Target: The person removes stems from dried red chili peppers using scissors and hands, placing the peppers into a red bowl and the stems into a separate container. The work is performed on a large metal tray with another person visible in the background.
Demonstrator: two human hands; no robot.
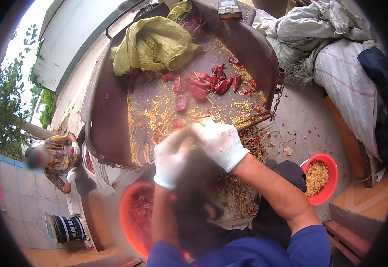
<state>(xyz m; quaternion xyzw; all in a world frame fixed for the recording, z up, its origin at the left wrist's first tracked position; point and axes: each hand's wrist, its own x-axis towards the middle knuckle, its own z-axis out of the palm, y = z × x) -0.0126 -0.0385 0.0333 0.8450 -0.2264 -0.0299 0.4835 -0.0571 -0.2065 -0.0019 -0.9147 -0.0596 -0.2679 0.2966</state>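
My left hand (pixel 171 157) and my right hand (pixel 218 138), both in white knit gloves, meet at the fingertips over the near edge of a dark red metal cart bed (pixel 105 110). Blur covers the spot where they meet, so I cannot tell whether anything is pinched there. Just beyond my left fingers is a dried red chili pepper (pixel 178 123). More dried chilies (pixel 199 85) lie heaped farther up the bed among scattered yellow seeds (pixel 152 115). A pair of scissors or pliers (pixel 143 147) with orange-brown handles rests left of my left hand.
A yellow-green woven sack (pixel 157 46) lies in the cart, and a mobile phone (pixel 229 9) sits on its rim. Red buckets hold chilies (pixel 124 208) and seeds (pixel 334 182). Stems (pixel 244 193) litter the floor. Another gloved person (pixel 59 157) sits at left; stuffed sacks (pixel 344 73) stand right.
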